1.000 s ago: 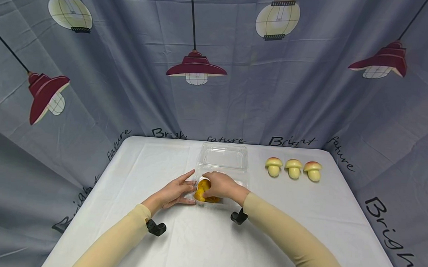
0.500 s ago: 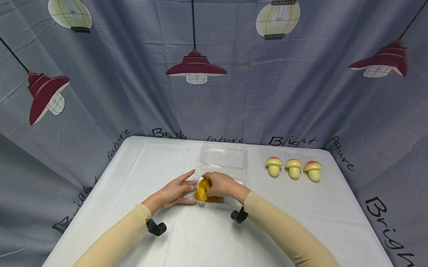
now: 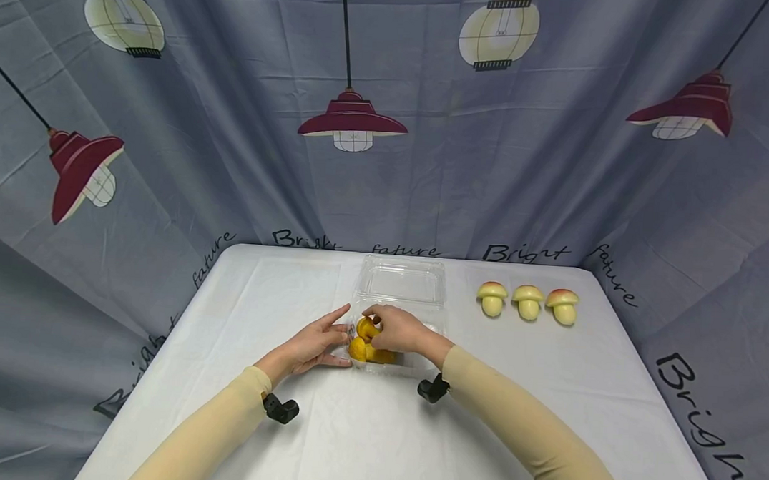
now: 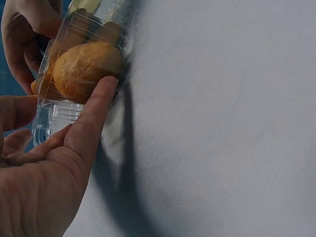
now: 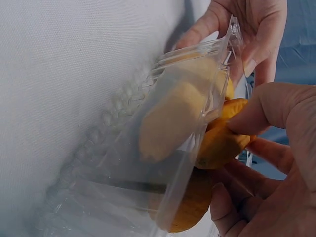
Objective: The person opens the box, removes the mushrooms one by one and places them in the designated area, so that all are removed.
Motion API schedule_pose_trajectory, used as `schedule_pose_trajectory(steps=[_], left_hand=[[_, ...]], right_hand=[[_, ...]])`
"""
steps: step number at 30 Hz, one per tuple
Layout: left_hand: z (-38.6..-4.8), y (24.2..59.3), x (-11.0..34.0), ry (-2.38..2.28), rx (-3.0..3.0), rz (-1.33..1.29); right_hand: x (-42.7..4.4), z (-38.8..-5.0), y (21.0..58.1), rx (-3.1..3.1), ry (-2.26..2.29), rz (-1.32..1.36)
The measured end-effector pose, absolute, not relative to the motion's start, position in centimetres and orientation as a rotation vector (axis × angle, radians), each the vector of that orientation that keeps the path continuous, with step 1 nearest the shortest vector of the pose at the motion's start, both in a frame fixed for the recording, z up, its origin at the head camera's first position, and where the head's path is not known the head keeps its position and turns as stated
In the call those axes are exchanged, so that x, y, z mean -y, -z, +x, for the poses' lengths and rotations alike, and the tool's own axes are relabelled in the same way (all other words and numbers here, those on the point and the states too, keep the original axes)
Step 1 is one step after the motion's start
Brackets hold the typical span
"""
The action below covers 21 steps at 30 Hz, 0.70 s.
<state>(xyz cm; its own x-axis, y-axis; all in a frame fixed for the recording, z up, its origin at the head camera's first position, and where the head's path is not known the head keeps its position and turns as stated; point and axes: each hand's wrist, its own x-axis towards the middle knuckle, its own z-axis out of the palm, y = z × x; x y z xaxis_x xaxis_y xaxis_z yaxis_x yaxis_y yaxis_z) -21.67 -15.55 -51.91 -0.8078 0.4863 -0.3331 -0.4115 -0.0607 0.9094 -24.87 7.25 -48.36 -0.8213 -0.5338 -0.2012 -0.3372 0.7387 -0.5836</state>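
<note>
A clear plastic clamshell box point(image 3: 402, 280) lies in the middle of the table, its lid folded back. My right hand point(image 3: 401, 332) is over its tray and pinches an orange-yellow toy mushroom point(image 5: 222, 143) between thumb and fingers. In front of that one, another orange mushroom point(image 3: 379, 356) lies on its side in the box, its round cap point(image 4: 86, 69) showing through the wall in the left wrist view. A further orange piece point(image 5: 190, 207) sits lower in the right wrist view, partly behind plastic. My left hand point(image 3: 312, 346), fingers spread, touches the box's left side.
Three pale yellow-green mushrooms with reddish caps stand in a row at the back right: one on the left point(image 3: 492, 300), one in the middle point(image 3: 528, 302), one on the right point(image 3: 562, 307). A white cloth point(image 3: 363, 439) covers the table; a printed curtain point(image 3: 246, 155) hangs behind.
The right hand and its mushroom have shifted slightly up and back, so more of the mushroom lying in front shows. The left hand has stayed in place.
</note>
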Motion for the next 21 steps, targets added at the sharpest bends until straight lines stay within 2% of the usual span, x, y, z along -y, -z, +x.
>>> schedule_pose_trajectory(steps=[21], left_hand=[[-21.7, 51.9, 15.5, -1.928, -1.609, 0.08]], right_hand=[[-9.0, -25.5, 48.5, -2.464, 1.178, -0.603]])
